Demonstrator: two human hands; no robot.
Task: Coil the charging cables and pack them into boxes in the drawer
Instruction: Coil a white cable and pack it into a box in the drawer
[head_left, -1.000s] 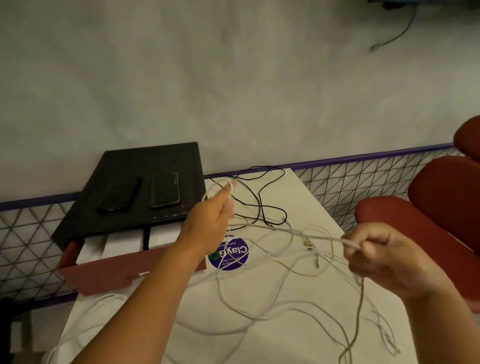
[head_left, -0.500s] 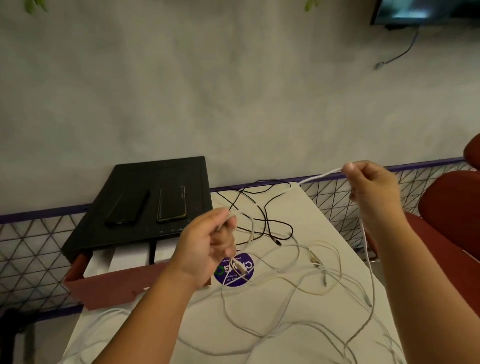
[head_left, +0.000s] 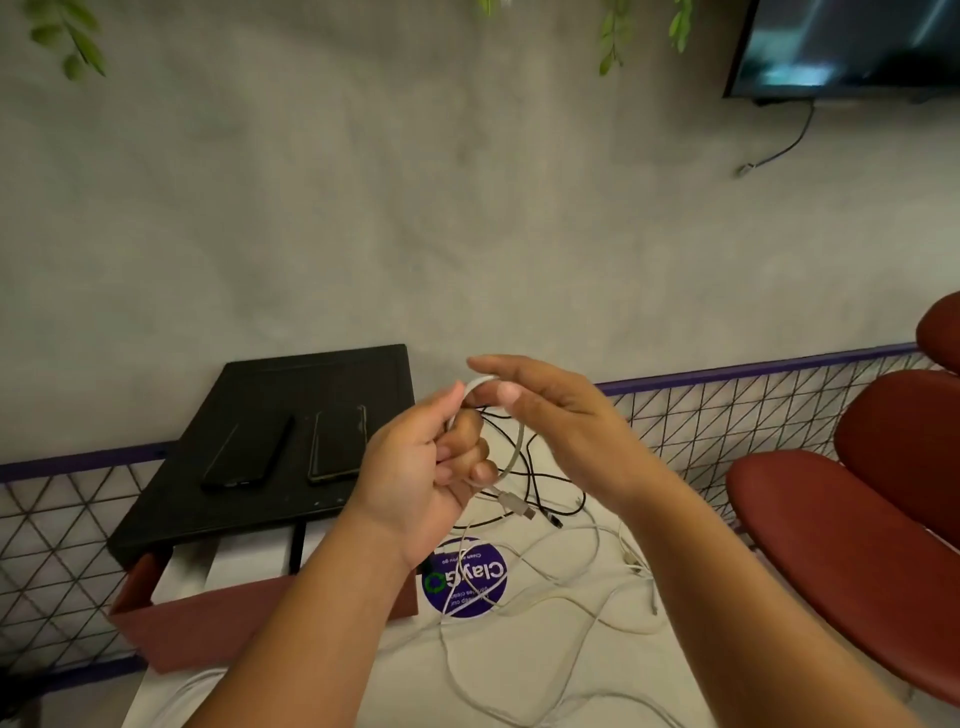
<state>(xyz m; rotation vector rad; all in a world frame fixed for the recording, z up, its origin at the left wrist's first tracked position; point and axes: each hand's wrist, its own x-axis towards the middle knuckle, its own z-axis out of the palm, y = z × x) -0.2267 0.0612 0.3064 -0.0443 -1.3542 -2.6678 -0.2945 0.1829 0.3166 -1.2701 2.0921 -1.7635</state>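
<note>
At mid-frame, the left hand has its grip curled round one loop of a white cable, and the right hand pinches the top of the loop. Coiling looks barely begun. A tangle of loose cables, too knotted to count, and one black cable lie on the desk at lower right. None looks packed yet in the boxes of the drawer, lower left.

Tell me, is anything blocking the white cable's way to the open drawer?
Nothing visible does. The left hand and right hand hold the white cable above the table, beside the open drawer with its white boxes.
</note>
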